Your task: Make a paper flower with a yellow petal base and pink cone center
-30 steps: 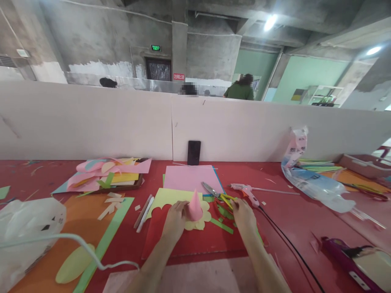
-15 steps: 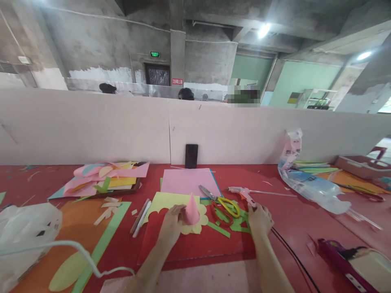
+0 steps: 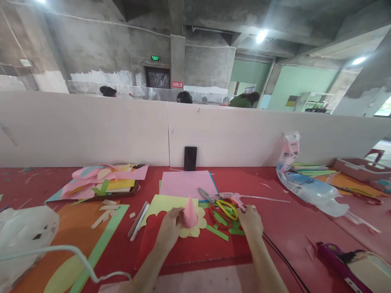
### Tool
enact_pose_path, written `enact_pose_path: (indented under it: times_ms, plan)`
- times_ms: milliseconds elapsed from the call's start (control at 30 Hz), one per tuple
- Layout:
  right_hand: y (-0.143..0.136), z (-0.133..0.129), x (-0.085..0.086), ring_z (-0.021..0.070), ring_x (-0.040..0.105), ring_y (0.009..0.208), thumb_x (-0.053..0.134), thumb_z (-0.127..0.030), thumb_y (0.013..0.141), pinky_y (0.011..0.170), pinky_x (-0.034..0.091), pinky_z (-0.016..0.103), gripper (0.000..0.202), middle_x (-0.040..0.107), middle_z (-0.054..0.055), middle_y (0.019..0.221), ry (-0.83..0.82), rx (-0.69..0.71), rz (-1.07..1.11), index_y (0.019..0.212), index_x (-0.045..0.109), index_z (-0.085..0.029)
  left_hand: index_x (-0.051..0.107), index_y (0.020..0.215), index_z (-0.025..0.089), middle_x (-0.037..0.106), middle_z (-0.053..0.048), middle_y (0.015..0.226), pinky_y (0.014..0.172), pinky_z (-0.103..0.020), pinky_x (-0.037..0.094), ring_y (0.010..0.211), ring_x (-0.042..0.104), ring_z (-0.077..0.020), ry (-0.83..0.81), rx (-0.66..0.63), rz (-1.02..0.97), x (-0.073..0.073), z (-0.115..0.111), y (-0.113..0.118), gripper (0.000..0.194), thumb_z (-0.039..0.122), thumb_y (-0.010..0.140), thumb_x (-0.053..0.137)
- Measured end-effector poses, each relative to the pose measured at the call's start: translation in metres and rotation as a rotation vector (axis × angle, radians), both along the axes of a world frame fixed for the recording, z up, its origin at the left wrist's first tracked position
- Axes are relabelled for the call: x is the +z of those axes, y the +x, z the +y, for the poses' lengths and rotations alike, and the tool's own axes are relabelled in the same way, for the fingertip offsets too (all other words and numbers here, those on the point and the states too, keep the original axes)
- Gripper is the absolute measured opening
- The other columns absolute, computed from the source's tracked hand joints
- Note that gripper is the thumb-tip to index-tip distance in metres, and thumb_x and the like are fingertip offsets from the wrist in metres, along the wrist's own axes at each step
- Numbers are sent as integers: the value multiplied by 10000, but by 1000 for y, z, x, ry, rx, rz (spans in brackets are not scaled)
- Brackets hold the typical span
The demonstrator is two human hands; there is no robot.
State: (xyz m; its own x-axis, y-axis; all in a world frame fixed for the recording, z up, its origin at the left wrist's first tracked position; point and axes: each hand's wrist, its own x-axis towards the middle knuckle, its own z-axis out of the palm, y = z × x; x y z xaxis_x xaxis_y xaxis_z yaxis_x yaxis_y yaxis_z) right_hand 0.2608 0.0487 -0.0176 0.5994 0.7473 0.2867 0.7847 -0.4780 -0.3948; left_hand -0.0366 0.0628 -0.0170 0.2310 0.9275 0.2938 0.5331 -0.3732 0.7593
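Observation:
My left hand (image 3: 169, 227) is closed at the left side of a pink paper cone (image 3: 190, 213), which stands upright on a pale yellow scalloped paper flower (image 3: 200, 221). My right hand (image 3: 251, 223) wraps the handle of a pink glue gun (image 3: 234, 197). A clear glue stick (image 3: 264, 199) juts out of its rear, and the nozzle points left, close to the scissors. Those scissors (image 3: 224, 208), with yellow and red handles, lie open between my hands over green paper scraps (image 3: 217, 232). Beneath the flower is a red sheet (image 3: 183, 252).
A pink sheet (image 3: 185, 183) lies behind the flower, and a black phone (image 3: 190, 158) leans on the white partition (image 3: 137, 130). Two pens (image 3: 139, 221) sit left. A paper-filled tray (image 3: 119, 188) is farther left; a plastic bag (image 3: 308, 191) and purple tool (image 3: 342, 264) are right. The gun's cord (image 3: 285, 260) trails frontward.
My right hand has moved left with the glue gun, bringing its nozzle over by the scissors. My left hand stays at the cone. The view has shifted slightly.

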Motion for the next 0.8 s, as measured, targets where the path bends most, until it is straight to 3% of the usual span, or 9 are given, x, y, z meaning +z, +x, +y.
enact_pose_path:
  times_ms: [267,367,400,467,567,633,800]
  plan:
    - [-4,-2,12,307,578,875,349,-388,842,685,404,371,341,605,176,923,147,-62,53,968,512,-116,573,1039,189,589,-65,1030,875,-282,396,962,534,-152,-25,8,8,2,0,0,435,23,699,357]
    - [-14,-6,21,237,625,690,298,-481,848,579,436,306,374,646,97,797,211,-20,165,947,477,-167,575,1034,181,592,-66,1024,864,-281,400,953,535,-155,-23,2,3,4,-1,0,426,31,700,358]
    - [-20,-7,22,189,621,583,279,-491,850,523,440,266,366,651,64,740,225,45,247,895,472,-184,576,1035,179,593,-67,1018,861,-284,401,948,536,-155,-17,-3,1,5,-2,0,425,33,702,355]
    - [-34,-7,22,166,580,420,304,-508,828,414,422,259,348,655,64,692,293,207,688,858,442,-190,577,1035,178,593,-68,1011,860,-291,403,942,536,-157,-10,-9,4,6,-2,0,434,29,696,351]
    - [-56,-6,18,188,602,421,381,-516,789,371,427,260,305,657,57,653,256,319,1003,831,406,-215,578,1039,181,591,-69,1010,863,-302,403,940,536,-161,-12,-10,18,7,-3,0,443,26,689,352]
    - [-68,-6,16,196,622,452,376,-528,794,376,445,264,302,664,70,691,210,389,1044,819,381,-226,581,1034,181,592,-69,1004,861,-306,405,937,536,-164,-8,-7,19,7,-3,1,436,32,695,352]
    - [-81,-12,20,221,659,564,335,-556,803,406,476,277,329,665,96,771,206,362,972,838,380,-232,585,1029,181,595,-70,1002,866,-308,403,939,537,-165,3,-3,12,5,-2,1,435,35,700,342]
